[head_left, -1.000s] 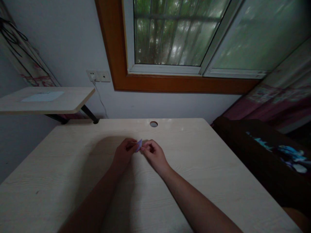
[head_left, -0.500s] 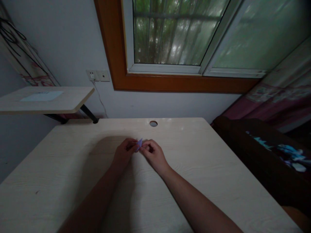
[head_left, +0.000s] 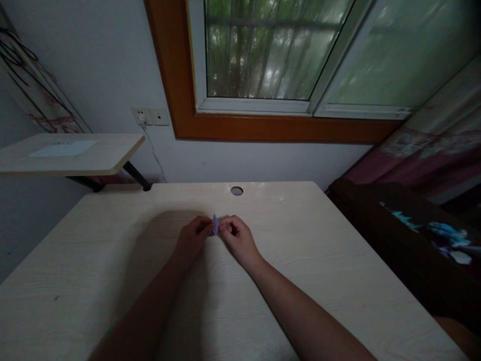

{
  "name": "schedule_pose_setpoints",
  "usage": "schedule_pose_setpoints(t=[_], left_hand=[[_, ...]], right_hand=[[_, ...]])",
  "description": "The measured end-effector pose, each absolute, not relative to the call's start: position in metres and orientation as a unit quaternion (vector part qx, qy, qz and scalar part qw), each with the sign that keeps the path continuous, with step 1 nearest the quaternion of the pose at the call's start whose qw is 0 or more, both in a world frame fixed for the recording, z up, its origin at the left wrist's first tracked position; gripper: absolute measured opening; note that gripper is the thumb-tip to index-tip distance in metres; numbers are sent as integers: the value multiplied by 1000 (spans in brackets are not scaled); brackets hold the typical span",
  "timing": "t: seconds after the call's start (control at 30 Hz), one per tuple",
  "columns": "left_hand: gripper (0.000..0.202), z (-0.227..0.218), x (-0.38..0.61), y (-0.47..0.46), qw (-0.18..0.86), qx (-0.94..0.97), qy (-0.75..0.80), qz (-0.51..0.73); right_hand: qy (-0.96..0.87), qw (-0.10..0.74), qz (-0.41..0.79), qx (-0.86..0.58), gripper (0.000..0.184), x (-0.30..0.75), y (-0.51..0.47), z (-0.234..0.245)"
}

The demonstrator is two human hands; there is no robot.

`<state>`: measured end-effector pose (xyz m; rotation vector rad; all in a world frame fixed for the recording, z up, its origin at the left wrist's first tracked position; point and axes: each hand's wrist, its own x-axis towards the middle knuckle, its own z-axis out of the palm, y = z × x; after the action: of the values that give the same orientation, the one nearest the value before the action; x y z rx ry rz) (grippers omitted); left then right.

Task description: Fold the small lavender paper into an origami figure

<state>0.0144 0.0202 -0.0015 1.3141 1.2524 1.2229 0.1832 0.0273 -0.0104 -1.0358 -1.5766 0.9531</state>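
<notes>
A small folded piece of purple paper [head_left: 215,224] is pinched between both my hands over the middle of a pale wooden desk [head_left: 112,260]. My left hand [head_left: 192,238] grips it from the left with curled fingers. My right hand [head_left: 236,240] pinches its right side, fingers bent in. Most of the paper is hidden behind my fingertips.
A cable hole [head_left: 236,190] sits near the desk's far edge. A smaller side table [head_left: 93,155] with a white sheet [head_left: 62,148] stands at the left. A wall socket [head_left: 149,116] and a window [head_left: 263,55] are behind; dark furniture [head_left: 406,240] stands at the right.
The purple paper shows smaller and narrower between my fingertips than before. Both hands stay in almost the same spot, pinched slightly closer together.
</notes>
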Motion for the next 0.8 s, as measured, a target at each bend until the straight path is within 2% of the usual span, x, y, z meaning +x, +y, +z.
schedule_pose_setpoints(t=[0.4, 0.8], left_hand=[[40, 2, 12, 16, 533, 515, 466, 484], [30, -1, 12, 17, 539, 507, 473, 478]], right_hand=[[-669, 489, 356, -431, 7, 182, 23, 0], [-684, 495, 346, -410, 5, 183, 23, 0]])
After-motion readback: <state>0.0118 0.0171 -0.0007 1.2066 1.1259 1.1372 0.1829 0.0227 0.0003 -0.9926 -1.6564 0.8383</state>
